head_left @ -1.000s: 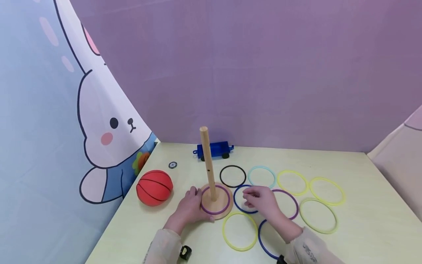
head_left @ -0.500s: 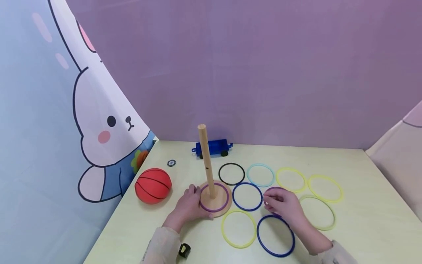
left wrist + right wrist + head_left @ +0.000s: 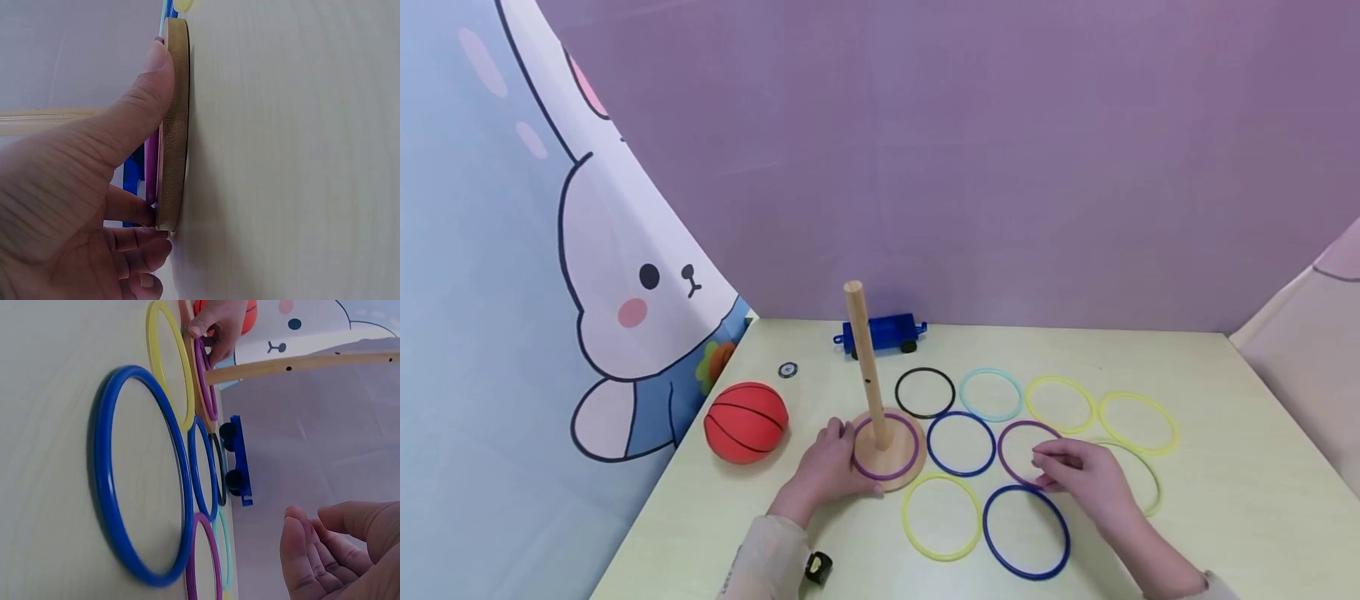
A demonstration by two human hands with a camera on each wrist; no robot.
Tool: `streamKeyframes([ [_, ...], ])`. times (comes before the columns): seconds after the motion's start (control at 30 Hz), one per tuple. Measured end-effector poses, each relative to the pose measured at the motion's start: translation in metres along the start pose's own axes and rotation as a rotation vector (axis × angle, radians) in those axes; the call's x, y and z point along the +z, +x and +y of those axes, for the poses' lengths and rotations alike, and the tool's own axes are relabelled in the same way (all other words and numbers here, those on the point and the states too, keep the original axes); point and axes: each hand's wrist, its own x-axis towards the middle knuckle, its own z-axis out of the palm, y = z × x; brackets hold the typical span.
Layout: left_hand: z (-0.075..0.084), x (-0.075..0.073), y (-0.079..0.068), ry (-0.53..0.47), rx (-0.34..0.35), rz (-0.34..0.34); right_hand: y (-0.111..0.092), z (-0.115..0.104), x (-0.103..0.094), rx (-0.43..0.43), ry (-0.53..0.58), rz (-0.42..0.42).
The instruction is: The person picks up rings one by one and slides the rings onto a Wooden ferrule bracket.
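Note:
In the head view my left hand (image 3: 826,467) grips the round wooden base (image 3: 901,446) of a ring-toss stand with an upright post (image 3: 863,358). The left wrist view has the thumb along the base's top edge and fingers bent at its far edge. A purple ring (image 3: 917,450) lies on the base around the post. My right hand (image 3: 1090,479), fingers loosely bent and holding nothing, hovers above the right side of another purple ring (image 3: 999,452). A gap shows between thumb and fingers in the right wrist view. That hand partly hides this ring and an olive-yellow ring (image 3: 1159,492).
Around them lie blue rings (image 3: 928,446), a black ring (image 3: 897,395), a light-blue ring (image 3: 962,397) and several yellow rings (image 3: 905,517). A red ball (image 3: 747,422) sits left, a blue toy wagon (image 3: 891,332) behind. A small black object (image 3: 818,567) lies near the left forearm.
My right hand has moved right, from above the blue ring beside the base to the right side of the purple ring. My left hand stays on the base.

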Motion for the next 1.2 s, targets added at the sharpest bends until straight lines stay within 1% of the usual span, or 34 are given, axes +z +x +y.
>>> streamKeyframes([
  [0.23, 0.000, -0.001, -0.001, -0.007, -0.009, -0.004, -0.008, 0.004, -0.015, 0.017, -0.016, 0.015],
  [0.43, 0.000, -0.001, -0.001, -0.016, -0.027, -0.005, -0.013, 0.011, -0.022, 0.032, -0.018, 0.028],
  [0.6, 0.000, -0.001, 0.000, -0.018, -0.015, 0.002, -0.015, 0.020, -0.026, 0.096, -0.061, 0.031],
  [0.7, 0.000, 0.000, -0.001, -0.030, -0.015, 0.001, -0.017, 0.027, -0.027, 0.122, -0.136, 0.009],
  [0.83, 0.000, -0.001, -0.003, -0.039, -0.019, -0.006, -0.018, 0.035, -0.025, 0.113, -0.290, -0.023],
  [0.97, 0.000, -0.002, -0.004, -0.050, -0.013, -0.007, -0.018, 0.038, -0.022, 0.101, -0.436, -0.021],
  [1.07, 0.000, -0.001, -0.004, -0.047, -0.009, -0.011, -0.017, 0.038, -0.020, 0.097, -0.501, -0.023],
  [1.2, 0.001, -0.001, -0.003, -0.040, -0.009, -0.011, -0.016, 0.038, -0.016, 0.098, -0.543, -0.041],
])
